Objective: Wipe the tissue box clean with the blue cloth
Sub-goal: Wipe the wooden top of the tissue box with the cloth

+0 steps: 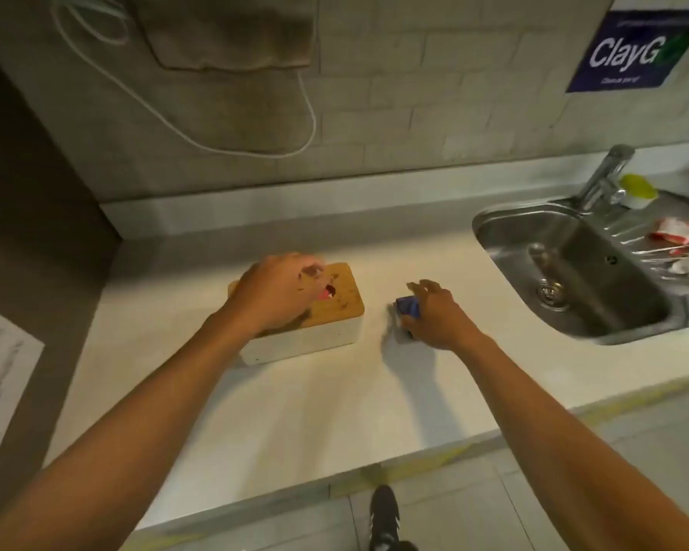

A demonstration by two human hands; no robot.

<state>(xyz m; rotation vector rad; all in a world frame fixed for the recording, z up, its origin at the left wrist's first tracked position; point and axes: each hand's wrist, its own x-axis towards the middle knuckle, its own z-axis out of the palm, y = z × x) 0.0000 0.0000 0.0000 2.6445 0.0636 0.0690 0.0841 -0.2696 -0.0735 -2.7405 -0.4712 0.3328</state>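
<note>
I see the tissue box sitting on the pale, smooth countertop, a rectangular white container with rounded corners and a flat wooden lid; something pink shows through the slot in the lid, and dark smudges mark the wood around it. My left hand rests on top of that lid, fingers bent over the far edge, though I cannot tell whether they actually clasp it. Just to the right of the box, apart from it, my right hand lies over the blue cloth, a small bunched wad on the counter; the fingers curl around it and the thumb side covers its near end. Further right of that hand is the steel sink, a shiny oval basin with a drain at the bottom and a chrome tap behind it. On the ribbed drainer beyond lie red and white wrappers, blurred.
</note>
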